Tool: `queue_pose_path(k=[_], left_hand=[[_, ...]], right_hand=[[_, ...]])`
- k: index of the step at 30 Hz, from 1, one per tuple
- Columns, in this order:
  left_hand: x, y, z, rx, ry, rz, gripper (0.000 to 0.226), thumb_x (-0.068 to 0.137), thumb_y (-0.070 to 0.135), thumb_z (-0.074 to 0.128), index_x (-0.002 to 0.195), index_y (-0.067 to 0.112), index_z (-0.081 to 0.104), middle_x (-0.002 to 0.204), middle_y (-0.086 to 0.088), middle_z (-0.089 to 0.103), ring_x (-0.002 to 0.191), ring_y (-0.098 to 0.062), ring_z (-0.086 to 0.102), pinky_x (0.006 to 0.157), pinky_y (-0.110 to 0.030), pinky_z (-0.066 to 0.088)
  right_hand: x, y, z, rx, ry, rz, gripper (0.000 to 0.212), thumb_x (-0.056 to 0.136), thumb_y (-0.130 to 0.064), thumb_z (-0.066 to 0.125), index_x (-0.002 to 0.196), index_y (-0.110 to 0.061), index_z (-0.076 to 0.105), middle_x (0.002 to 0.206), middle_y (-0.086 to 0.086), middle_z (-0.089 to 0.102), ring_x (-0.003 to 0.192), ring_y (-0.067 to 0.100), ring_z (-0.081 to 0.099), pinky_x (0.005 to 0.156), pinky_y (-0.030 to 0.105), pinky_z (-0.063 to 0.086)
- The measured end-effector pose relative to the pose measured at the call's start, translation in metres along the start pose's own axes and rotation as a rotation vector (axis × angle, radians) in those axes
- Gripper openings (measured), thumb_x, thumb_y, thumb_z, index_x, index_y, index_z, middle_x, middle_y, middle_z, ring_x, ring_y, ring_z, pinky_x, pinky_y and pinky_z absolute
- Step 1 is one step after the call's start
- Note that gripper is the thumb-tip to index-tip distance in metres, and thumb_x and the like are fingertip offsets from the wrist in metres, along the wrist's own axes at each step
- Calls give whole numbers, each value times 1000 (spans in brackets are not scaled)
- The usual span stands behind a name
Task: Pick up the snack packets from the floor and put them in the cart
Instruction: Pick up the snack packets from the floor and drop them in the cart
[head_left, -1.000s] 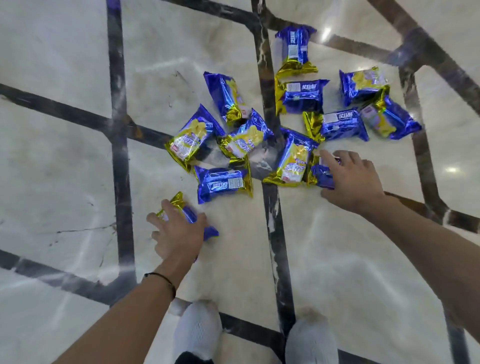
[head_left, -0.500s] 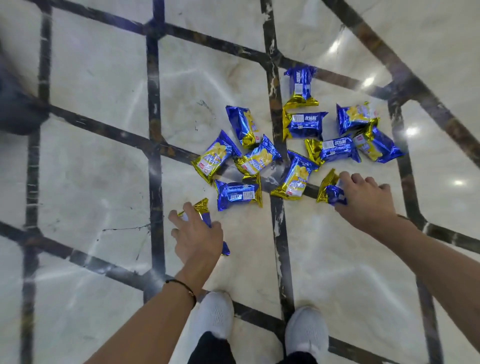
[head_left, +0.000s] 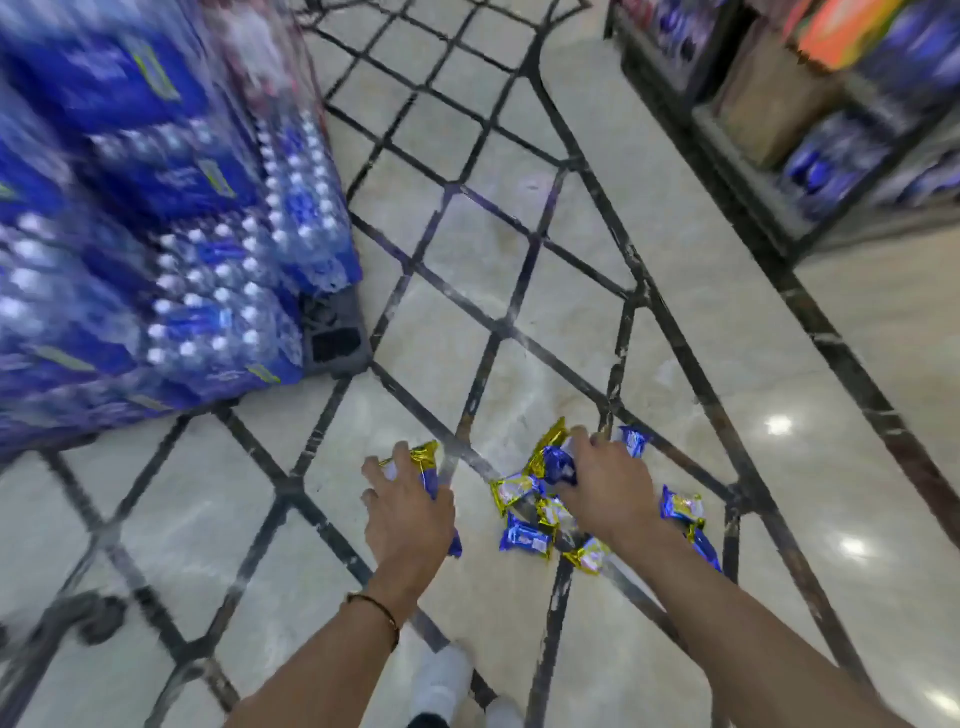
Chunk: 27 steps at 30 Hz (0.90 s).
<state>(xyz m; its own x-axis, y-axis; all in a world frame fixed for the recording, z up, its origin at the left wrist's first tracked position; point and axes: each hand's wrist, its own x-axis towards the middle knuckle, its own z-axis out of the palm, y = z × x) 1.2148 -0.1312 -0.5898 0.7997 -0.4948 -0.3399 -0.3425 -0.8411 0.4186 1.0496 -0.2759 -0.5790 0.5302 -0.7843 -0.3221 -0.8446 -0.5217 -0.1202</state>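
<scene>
Fingers (head_left: 379, 475) of left hand (head_left: 410, 519) gripping a snack packet (head_left: 423, 457), right hand (head_left: 608, 488) gripping second packet (head_left: 553, 460); open floor (head_left: 467, 260) ahead

- Your left hand (head_left: 408, 514) covers most of the gold-ended packet (head_left: 423, 457) it grips; only a gold end and a blue edge show.
- Your right hand (head_left: 608, 486) hides much of the blue packet (head_left: 553, 460) it holds.
- Your right forearm crosses the loose packets (head_left: 524, 538); you can't count them or read their print.
- Far left of the loose packets, the bottle packs (head_left: 156, 234) are smeared and cut off by the picture's edge.
- Beyond them to the right, the goods on the shelf (head_left: 831, 130) are blurred.
- Left of them, a dark wheel (head_left: 101, 618) is blurred; you can't tell what it belongs to.
</scene>
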Motion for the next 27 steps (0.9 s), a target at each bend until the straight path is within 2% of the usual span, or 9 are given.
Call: queue_pose_path(k=[3, 6, 9, 12, 15, 19, 21, 24, 27], left_hand=[[-11, -15, -103, -45, 139, -12, 66, 83, 28, 67, 139, 29, 31, 145, -10, 23, 112, -39, 50, 76, -44, 52], [-24, -44, -207, -88, 248, -149, 63, 83, 27, 66, 139, 28, 36, 147, -11, 23, 114, -39, 49, 75, -42, 48], [-45, -88, -310, -124, 394, -209, 53, 81, 24, 65, 128, 24, 42, 143, -12, 25, 110, -40, 51, 77, -45, 52], [-71, -145, -397, -162, 530, -314, 60, 80, 22, 66, 136, 22, 42, 143, -17, 26, 114, -45, 50, 88, -47, 48], [-101, -206, -467, -214, 641, -455, 67, 82, 24, 67, 143, 19, 39, 145, -21, 27, 121, -47, 45, 97, -47, 43], [-161, -304, -531, -264, 721, -556, 72, 79, 33, 69, 141, 14, 39, 142, -25, 34, 119, -46, 52, 97, -49, 47], [-196, -360, -559, -256, 745, -568, 68, 78, 34, 72, 136, 12, 42, 142, -22, 35, 121, -43, 50, 96, -47, 47], [-244, -446, -592, -235, 792, -618, 47, 74, 29, 69, 114, 17, 47, 126, -14, 42, 109, -42, 56, 83, -46, 50], [-280, -521, -612, -307, 788, -702, 55, 73, 26, 69, 120, 14, 45, 127, -19, 42, 118, -46, 50, 92, -50, 48]], right_hand=[[2, -80, -84, -18, 67, -128, 47, 80, -39, 59, 118, -15, 45, 111, 8, 59, 103, 33, 58, 76, 41, 48], [-10, -163, -159, -14, 101, -214, 52, 81, -41, 59, 122, -15, 44, 115, 7, 58, 106, 33, 58, 75, 38, 46], [-29, -254, -217, 2, 158, -340, 45, 78, -42, 57, 113, -15, 47, 109, 6, 60, 102, 32, 60, 68, 36, 42], [-60, -348, -255, 0, 181, -489, 48, 77, -46, 59, 114, -18, 47, 108, 4, 63, 102, 30, 62, 69, 36, 43], [-101, -446, -281, 22, 172, -646, 48, 74, -51, 58, 108, -18, 50, 106, 6, 65, 101, 31, 63, 72, 38, 49], [-175, -569, -300, -21, 138, -795, 47, 78, -52, 61, 107, -17, 51, 110, 10, 65, 106, 33, 62, 79, 39, 49], [-210, -625, -300, -47, 147, -844, 45, 76, -53, 63, 100, -17, 50, 110, 9, 65, 106, 32, 62, 79, 38, 48], [-259, -699, -288, -66, 138, -928, 51, 73, -55, 65, 103, -15, 53, 108, 9, 67, 103, 30, 63, 75, 37, 48], [-310, -769, -263, -93, 122, -993, 56, 74, -56, 64, 108, -14, 53, 112, 9, 63, 107, 31, 61, 79, 37, 48]])
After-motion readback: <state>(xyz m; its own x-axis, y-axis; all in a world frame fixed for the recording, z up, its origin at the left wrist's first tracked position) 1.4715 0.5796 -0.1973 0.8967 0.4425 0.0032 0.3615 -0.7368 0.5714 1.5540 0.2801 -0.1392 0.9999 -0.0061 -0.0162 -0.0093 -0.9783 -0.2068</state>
